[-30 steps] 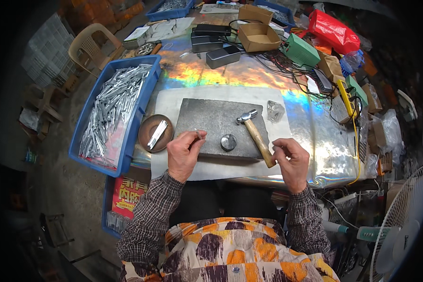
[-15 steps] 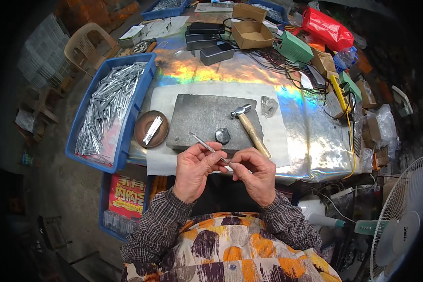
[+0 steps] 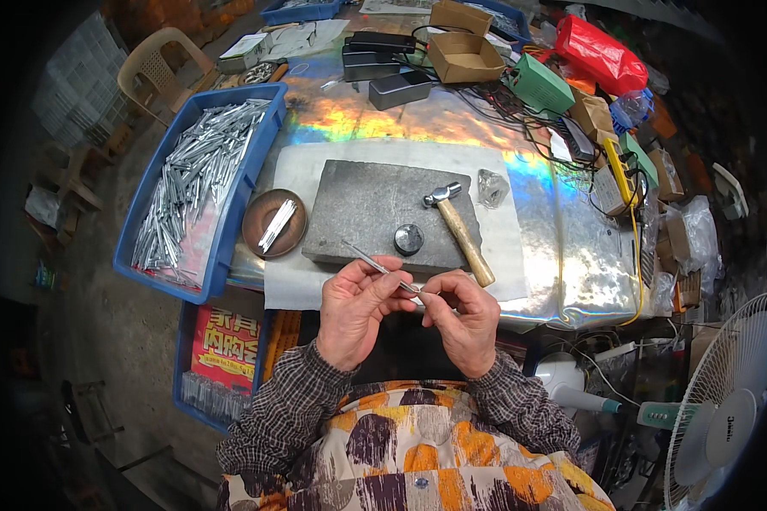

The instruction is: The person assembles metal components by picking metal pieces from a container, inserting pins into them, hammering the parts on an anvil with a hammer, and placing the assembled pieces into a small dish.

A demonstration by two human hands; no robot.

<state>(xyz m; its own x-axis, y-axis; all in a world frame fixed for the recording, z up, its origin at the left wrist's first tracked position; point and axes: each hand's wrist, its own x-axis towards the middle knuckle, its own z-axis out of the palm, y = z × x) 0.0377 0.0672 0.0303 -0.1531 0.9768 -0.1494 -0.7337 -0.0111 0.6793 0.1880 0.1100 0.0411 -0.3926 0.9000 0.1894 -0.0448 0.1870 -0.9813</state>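
My left hand [image 3: 352,313] is closed around a slim silver metal rod [image 3: 363,255], its far end pointing up and left over the block's near edge. At the rod's near end, my right hand [image 3: 464,317] pinches with thumb and forefinger; what sits in that pinch is too small to make out. Just beyond the hands lies a grey stone block [image 3: 349,200]. On it are a small round dark container [image 3: 408,239] and a ball-peen hammer [image 3: 462,234], its wooden handle reaching over the near edge. A brown bowl [image 3: 257,210] left of the block holds several silver rods [image 3: 277,226].
A blue tray [image 3: 219,264] heaped with silver rods stands at the left, with another blue bin [image 3: 181,362] below. A small clear plastic bag [image 3: 492,187] lies right of the block. Cables, boxes and a yellow power strip [image 3: 619,170] crowd the right; a fan [image 3: 724,417] stands lower right.
The view has shifted slightly. Both hands keep nearly the same pose at the rod, and nothing has been let go or newly picked up.
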